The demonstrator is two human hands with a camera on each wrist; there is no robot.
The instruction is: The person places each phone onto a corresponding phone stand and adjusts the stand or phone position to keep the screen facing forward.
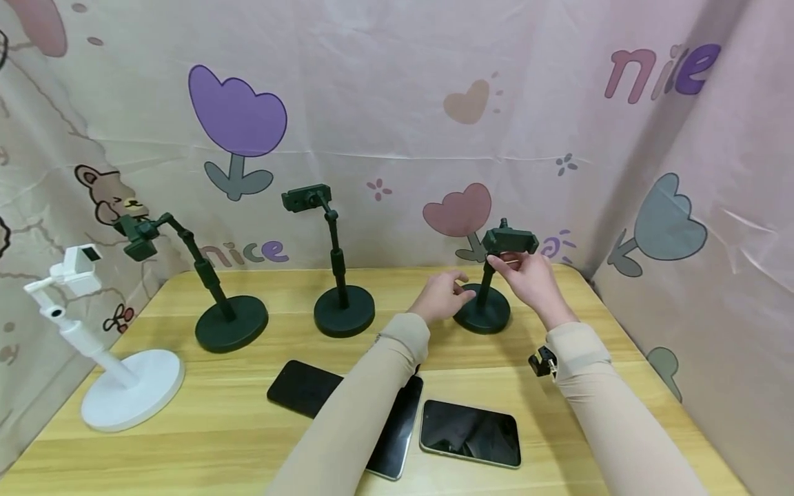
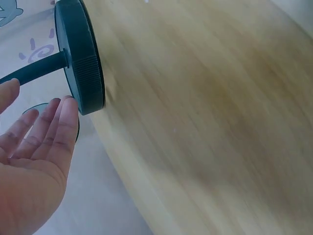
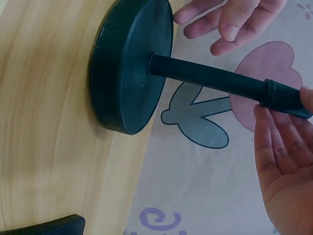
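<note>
Adjustment apparently in hand at the right stand [image 1: 482, 317]

The scene is backed by a printed curtain [image 1: 366, 89], before which the wooden counter [image 1: 223, 430] is set. On it four stands are spread: the white stand [image 1: 139, 386] at the far left, then the left green stand [image 1: 232, 324], the middle green stand [image 1: 344, 313] and the right stand, also green. The right stand is placed upright near the back edge, with its round base [image 3: 142, 73] flat on the wood and its head [image 1: 511, 241] carried at the top.

Nearer the front, three phones are laid flat: the left phone [image 1: 302, 387] and the middle phone [image 1: 398, 421], both partly hidden by the left sleeve [image 1: 347, 413], and the right phone [image 1: 470, 434], seen whole.

Nothing is gripped by the left hand [image 1: 439, 295]; its fingers are loosely extended beside the pole [image 3: 210, 76] and near the base, and whether the base is touched cannot be told. The collar [image 3: 283, 98], higher on the pole, is grasped between thumb and fingers by the right hand [image 1: 533, 279].

The step in hand is judged to be an adjustment at the collar. For the next move, a steady turn or pull there seems called for, with the base braced by the left hand against tipping.
</note>
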